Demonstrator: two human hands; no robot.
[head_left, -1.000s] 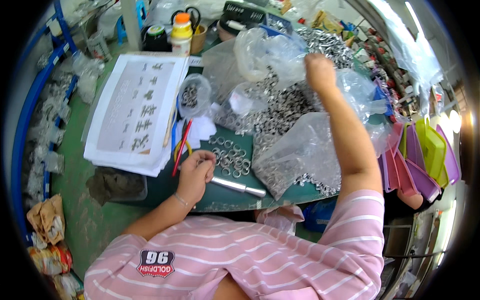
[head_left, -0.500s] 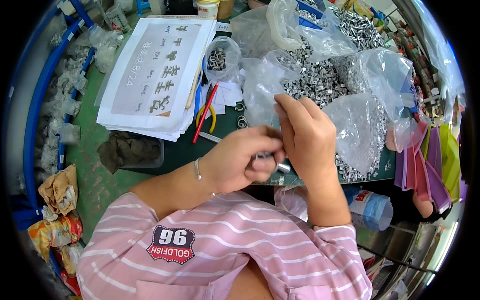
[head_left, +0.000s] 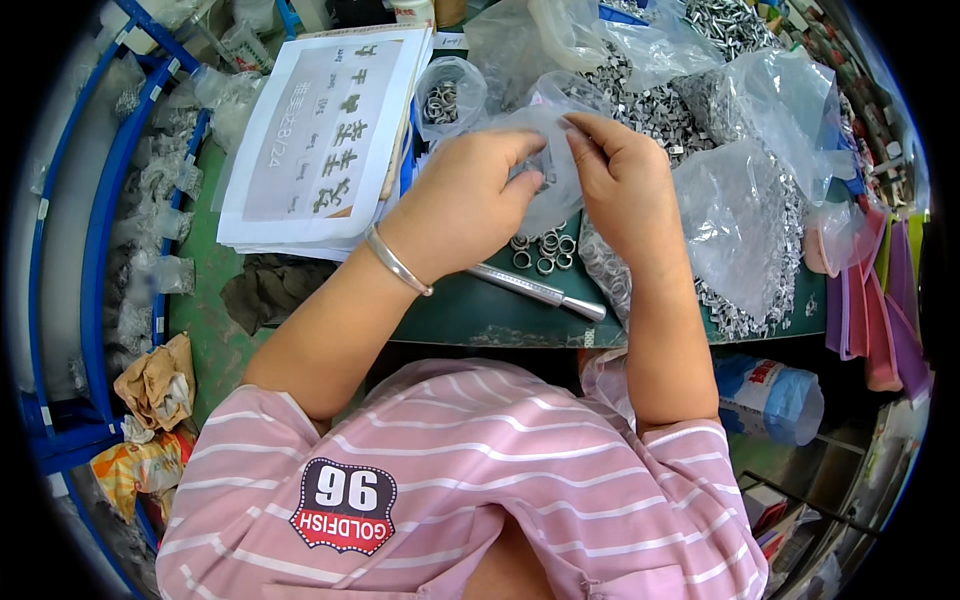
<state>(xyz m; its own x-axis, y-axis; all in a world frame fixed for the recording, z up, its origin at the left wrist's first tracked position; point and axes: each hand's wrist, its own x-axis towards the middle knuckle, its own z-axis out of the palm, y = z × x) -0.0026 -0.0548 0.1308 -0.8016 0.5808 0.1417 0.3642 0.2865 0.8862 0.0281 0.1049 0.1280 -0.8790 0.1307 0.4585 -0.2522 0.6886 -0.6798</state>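
Head view: the right hand pinches a clear plastic bag while the left hand, its grip unclear, flanks the bag's left, metal rings just below it.

Saw dark green on the table, silver on the rings atop it, blue on the rack to its left. Noted white stripes over pink on the shirt in front of it.

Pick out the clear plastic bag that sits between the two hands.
It's the small milky bag between the left hand and right hand, just beyond the loose rings; the large bag lies right of both hands.
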